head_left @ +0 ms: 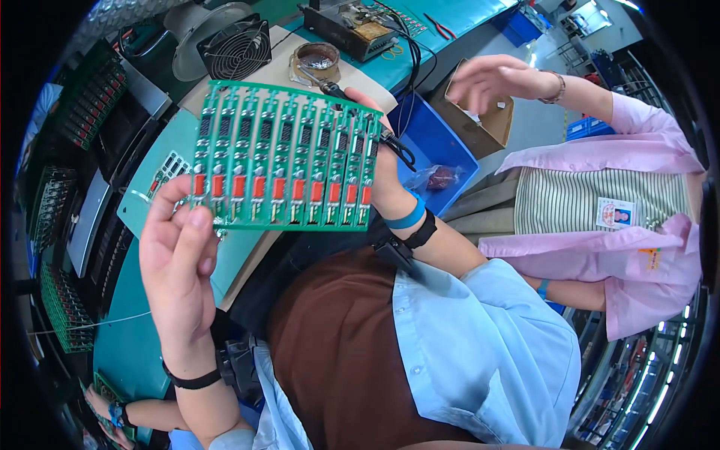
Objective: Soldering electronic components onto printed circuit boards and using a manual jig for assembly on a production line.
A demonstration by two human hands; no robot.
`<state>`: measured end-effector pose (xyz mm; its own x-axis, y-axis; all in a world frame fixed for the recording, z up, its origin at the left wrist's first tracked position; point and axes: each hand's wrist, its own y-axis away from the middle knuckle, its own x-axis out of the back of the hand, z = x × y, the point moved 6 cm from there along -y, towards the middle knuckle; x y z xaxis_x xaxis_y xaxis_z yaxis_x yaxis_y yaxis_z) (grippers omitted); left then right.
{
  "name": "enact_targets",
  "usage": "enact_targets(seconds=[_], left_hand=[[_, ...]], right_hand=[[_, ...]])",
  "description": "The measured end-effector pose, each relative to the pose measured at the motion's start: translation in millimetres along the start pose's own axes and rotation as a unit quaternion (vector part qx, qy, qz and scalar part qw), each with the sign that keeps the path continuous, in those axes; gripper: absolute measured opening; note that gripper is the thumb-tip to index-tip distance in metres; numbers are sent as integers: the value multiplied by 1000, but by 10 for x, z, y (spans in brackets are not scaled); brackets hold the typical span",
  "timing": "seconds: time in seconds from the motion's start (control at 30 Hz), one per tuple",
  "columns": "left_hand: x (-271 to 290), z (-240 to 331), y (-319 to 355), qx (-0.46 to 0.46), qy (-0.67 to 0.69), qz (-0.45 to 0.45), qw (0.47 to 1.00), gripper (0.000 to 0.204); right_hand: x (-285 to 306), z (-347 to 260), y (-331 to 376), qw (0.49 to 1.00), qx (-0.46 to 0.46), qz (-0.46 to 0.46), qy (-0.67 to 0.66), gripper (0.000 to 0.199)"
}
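A green circuit board panel (279,161) is held up in front of me. It carries a row of narrow strips with red parts and dark chips. My left hand (184,251) pinches its lower left corner between thumb and fingers. My right hand (386,169) is at the panel's right edge, partly hidden behind it. It is closed on a soldering iron (331,89), whose metal tip points up and left and whose black cord hangs by the wrist. Whether the right fingers also touch the panel is hidden. Beyond the tip stands a round tan container (315,63).
A black fan (238,49) and a soldering unit (349,28) stand at the back. More panels fill racks (64,262) on the left. A blue bin (442,150) and a cardboard box (495,124) lie right. A person in pink (600,161) reaches in; another's hands (105,409) show lower left.
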<state>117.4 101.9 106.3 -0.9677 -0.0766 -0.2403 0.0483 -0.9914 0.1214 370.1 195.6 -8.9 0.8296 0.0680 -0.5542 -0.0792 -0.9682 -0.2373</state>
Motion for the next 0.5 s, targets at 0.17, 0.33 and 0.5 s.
enact_targets(seconds=[0.17,0.33,0.5], left_hand=[[-365,3,-306,-3,-20,-45,999,37],[-574,-70,-519,2,-29,-24,999,38],[-686,73,-530,5,-37,-50,998,38]], right_hand=[[440,79,-456,983,-72,-123,116,45],[217,-944,-1301,735,-289,-451,415,49],[272,-475,-924,924,-119,-260,254,52]])
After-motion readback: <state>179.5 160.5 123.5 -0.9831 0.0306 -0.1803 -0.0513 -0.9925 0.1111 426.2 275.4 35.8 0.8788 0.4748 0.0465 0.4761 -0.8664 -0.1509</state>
